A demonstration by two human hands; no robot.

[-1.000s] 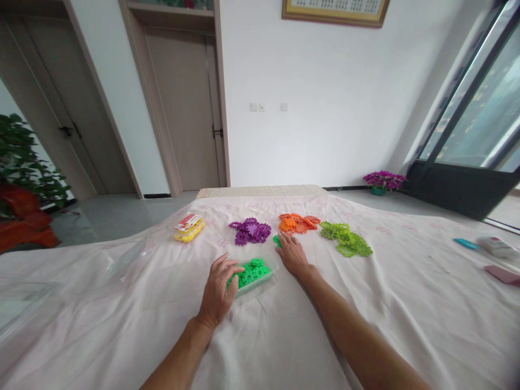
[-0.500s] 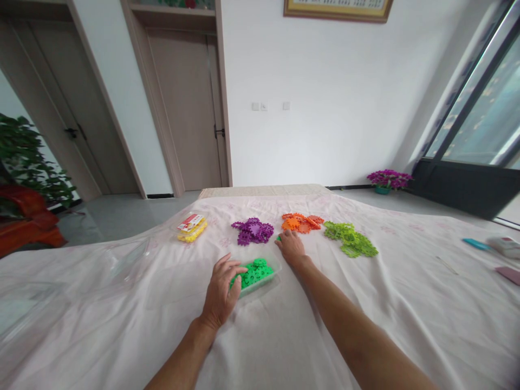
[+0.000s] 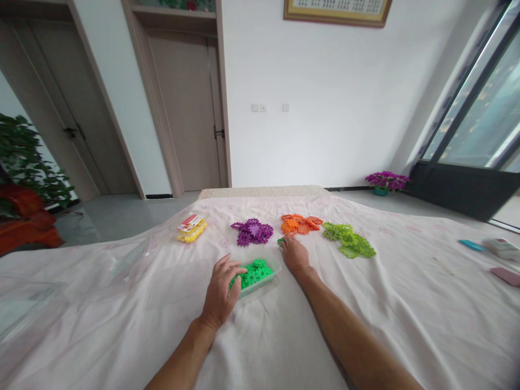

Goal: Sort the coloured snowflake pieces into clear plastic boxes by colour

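A clear plastic box (image 3: 277, 275) holds green snowflake-shaped plastic pieces (image 3: 255, 273). My left hand (image 3: 222, 290) grips the box at its left end, fingers over the far side and thumb on the near side. Beyond the box's right end, my right hand (image 3: 295, 253) rests low over the cloth, its fingers closed on a green snowflake piece (image 3: 280, 241), of which only a small part shows. Just past that hand lies a pile of orange snowflake pieces (image 3: 298, 223). Purple snowflake pieces (image 3: 252, 231) are heaped behind the box.
Light green snowflake pieces (image 3: 350, 239) lie right of the orange ones. A yellow pack with a label (image 3: 192, 227) sits at the left, near clear plastic containers (image 3: 125, 261). A pink cloth (image 3: 390, 303) with folds covers the table. Small items, including a blue one (image 3: 471, 245), lie far right.
My right hand has drawn slightly back towards me, away from the orange pile, with the green piece still at its fingers. My left hand stays at the box.
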